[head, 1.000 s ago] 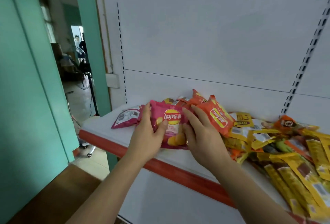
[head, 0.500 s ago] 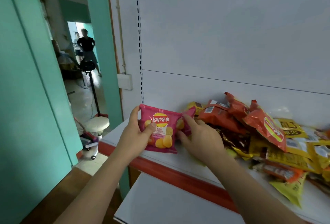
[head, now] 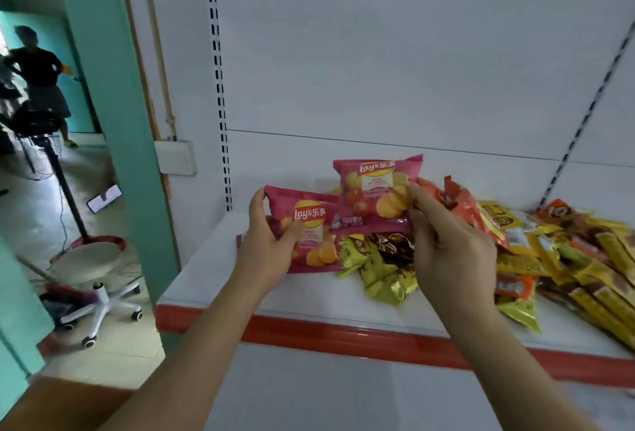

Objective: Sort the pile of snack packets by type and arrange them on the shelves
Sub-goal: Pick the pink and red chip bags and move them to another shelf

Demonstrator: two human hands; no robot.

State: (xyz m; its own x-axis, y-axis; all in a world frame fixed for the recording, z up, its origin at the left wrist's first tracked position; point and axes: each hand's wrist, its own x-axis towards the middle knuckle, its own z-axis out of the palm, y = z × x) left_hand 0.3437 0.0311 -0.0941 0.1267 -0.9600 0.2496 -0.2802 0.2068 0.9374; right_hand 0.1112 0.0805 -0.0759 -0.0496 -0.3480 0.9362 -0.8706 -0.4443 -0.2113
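Head view: a white shelf with a red front edge runs under both hands, backed by a white panel with slotted uprights. Beyond the right hand, a pile of yellow, orange and gold packets spreads across the shelf to the frame's edge; some gold packets lie between and just below the two hands. Left of the left hand, past a teal post, stand a white stool and, farther off, a person.

Left hand grips a pink Lay's bag by its left side, thumb across the front, fingers curled behind; the bag's lower part seems to rest on the shelf. Right hand pinches a second pink bag at its right edge and holds it upright, raised above the pile, its lower left corner overlapping the first bag's upper right corner.
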